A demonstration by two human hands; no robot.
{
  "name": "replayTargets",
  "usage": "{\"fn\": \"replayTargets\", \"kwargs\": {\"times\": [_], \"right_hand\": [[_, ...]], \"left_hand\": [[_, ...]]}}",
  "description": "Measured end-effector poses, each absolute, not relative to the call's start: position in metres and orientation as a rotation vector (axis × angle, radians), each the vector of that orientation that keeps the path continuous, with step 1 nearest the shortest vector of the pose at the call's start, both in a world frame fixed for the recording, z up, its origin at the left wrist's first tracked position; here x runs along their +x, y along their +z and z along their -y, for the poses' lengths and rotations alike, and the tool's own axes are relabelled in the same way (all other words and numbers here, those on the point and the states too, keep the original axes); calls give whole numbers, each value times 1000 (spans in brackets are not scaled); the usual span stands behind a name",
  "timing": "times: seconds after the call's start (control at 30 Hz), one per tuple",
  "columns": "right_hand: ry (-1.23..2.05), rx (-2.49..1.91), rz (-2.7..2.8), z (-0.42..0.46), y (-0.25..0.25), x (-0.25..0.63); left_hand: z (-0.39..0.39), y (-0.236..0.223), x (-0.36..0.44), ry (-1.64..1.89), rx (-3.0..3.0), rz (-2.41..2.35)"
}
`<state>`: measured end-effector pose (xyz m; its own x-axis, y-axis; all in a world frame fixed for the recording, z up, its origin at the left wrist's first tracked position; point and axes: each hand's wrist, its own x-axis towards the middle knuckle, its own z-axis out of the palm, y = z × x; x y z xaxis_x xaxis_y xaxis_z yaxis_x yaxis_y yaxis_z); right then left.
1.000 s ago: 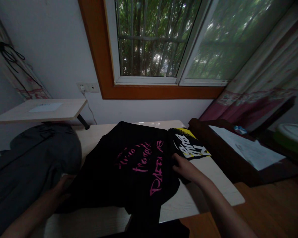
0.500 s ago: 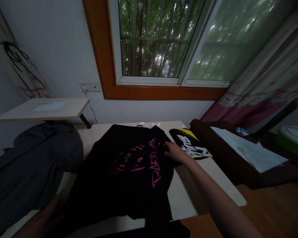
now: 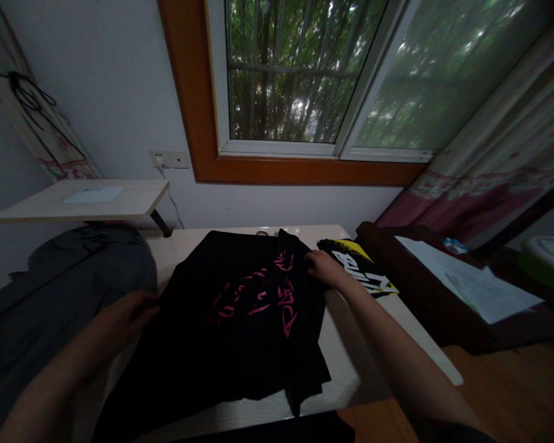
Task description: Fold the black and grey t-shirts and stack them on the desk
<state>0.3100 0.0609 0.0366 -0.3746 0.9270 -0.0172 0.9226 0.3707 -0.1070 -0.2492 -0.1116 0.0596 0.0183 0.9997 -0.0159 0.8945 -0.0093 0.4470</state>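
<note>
Right hand [image 3: 323, 269] gripped black shirt [image 3: 203, 363] on table by window [image 3: 300, 80]

The black shirt lay spread, with some creases, over the pale table [image 3: 360, 344], its pink lettering facing up. The right hand had its fingers closed on the cloth near the shirt's far right side, where the fabric was bunched. The left hand [image 3: 136, 311] reached to the shirt's left edge, its fingertips at the dark cloth; whether they pinched it could not be told in the dim light.

Just beyond the right hand, a black, yellow and white cloth [image 3: 357, 267] lay on the table near its far right corner. A gray garment [image 3: 74, 277] was heaped to the left, beneath a small raised shelf [image 3: 143, 203] that bore a paper [image 3: 92, 195]. To the right of the table, more paper [image 3: 471, 283] lay on dark brown furniture [image 3: 415, 307].
</note>
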Motion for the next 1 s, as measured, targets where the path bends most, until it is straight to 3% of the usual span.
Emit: {"fn": "replayTargets", "kwargs": {"times": [0.17, 0.3, 0.73, 1.0], "right_hand": [[98, -1801, 2551, -53, 37, 309], [33, -1863, 2514, -48, 36, 306], [-69, -1904, 2325, -30, 23, 299], [-15, -1882, 2360, -35, 28, 300]], "left_hand": [[5, 58, -224, 505, 2177, -2005], [-35, 35, -210, 456, 2174, -2110], [-14, 8, -237, 595, 1985, -1937], [-10, 2, -272, 609, 2040, -2134]]}}
